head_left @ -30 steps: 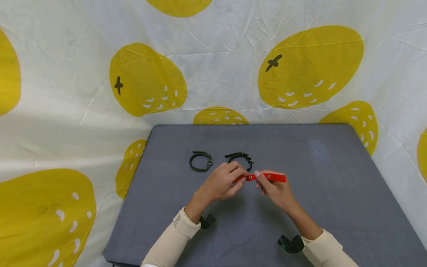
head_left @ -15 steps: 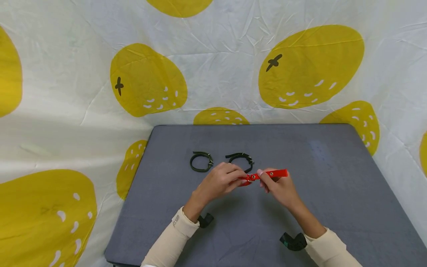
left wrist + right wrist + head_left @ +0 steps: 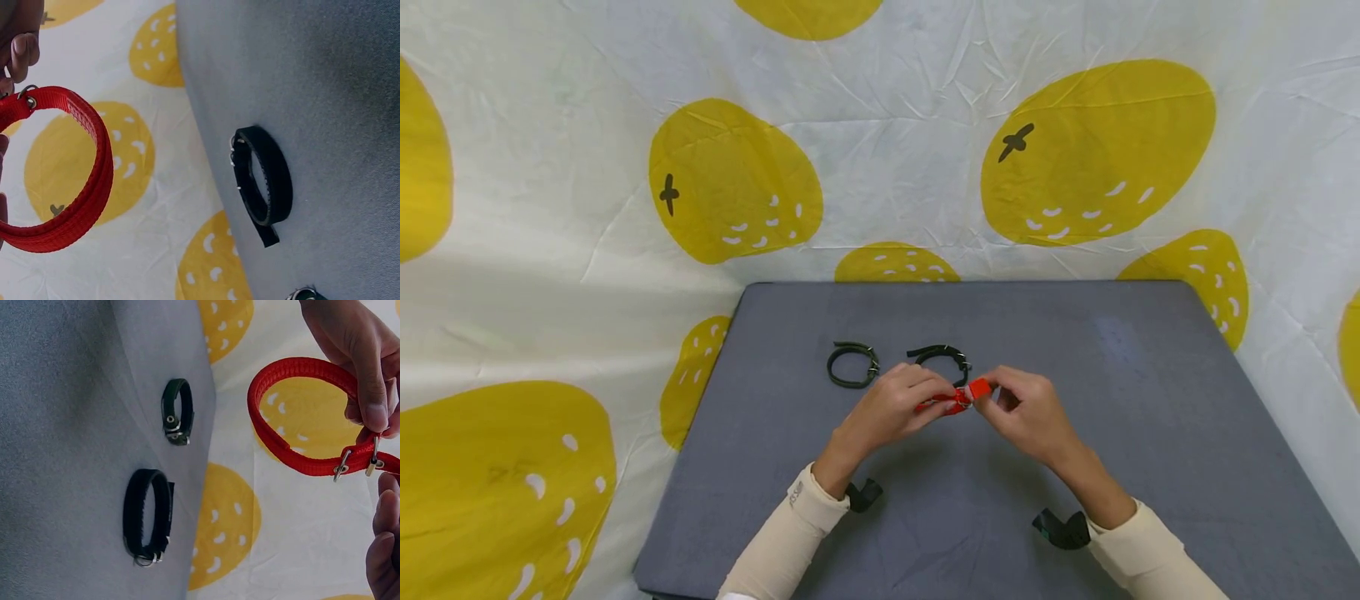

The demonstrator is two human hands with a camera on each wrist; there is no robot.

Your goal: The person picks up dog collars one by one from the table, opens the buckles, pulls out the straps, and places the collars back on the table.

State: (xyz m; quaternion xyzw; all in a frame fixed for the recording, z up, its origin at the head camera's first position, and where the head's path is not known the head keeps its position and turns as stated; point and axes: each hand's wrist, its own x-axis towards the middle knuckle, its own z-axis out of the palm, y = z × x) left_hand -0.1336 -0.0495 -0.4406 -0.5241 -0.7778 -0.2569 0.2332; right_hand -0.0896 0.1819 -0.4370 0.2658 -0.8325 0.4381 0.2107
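A red collar (image 3: 959, 400) with a metal buckle is held up above the table between both hands. In the right wrist view the red collar (image 3: 269, 428) forms a loop, its strap running through the buckle (image 3: 375, 456). My left hand (image 3: 898, 402) grips the loop beside the buckle, thumb against the band. Close at its right, my right hand (image 3: 1033, 417) pinches the strap's free end between thumb and fingers. The left wrist view shows the padded band of the red collar (image 3: 94, 200) hanging below the fingers.
Behind the hands, a black collar (image 3: 964, 367) and a dark green collar (image 3: 848, 383) lie buckled on the grey table (image 3: 1075, 325). A white cloth (image 3: 910, 183) with yellow fruit prints hangs around the table's back and sides.
My right hand has turned and shifted its grip to the strap's tip. The strap, which extended straight to the right, now bends up near the buckle. The left hand stays nearly in place.
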